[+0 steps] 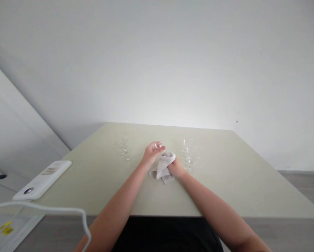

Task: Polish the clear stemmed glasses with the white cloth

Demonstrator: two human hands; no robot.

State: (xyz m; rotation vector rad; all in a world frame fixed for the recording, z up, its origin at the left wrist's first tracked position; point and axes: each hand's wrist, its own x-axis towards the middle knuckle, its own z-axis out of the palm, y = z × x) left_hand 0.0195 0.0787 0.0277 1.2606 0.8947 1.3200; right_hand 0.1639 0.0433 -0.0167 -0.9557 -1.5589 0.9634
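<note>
Near the middle of the table, my left hand [153,153] is closed around a small clear glass [158,147]; its shape is partly covered by my fingers. My right hand [176,167] grips a light grey cloth [164,166] just to the right and nearer to me. The cloth is bunched, with its loose folds hanging to the tabletop, and its upper edge comes close to the glass. Several clear glasses [190,152] stand to the right of my hands. More clear glasses [123,144] are on the left, faint against the tabletop.
The pale table [241,175] reaches back to a plain wall [172,63]. A white power strip or similar flat white device [45,179] lies at the left edge. A white cable [54,209] curves across the lower left.
</note>
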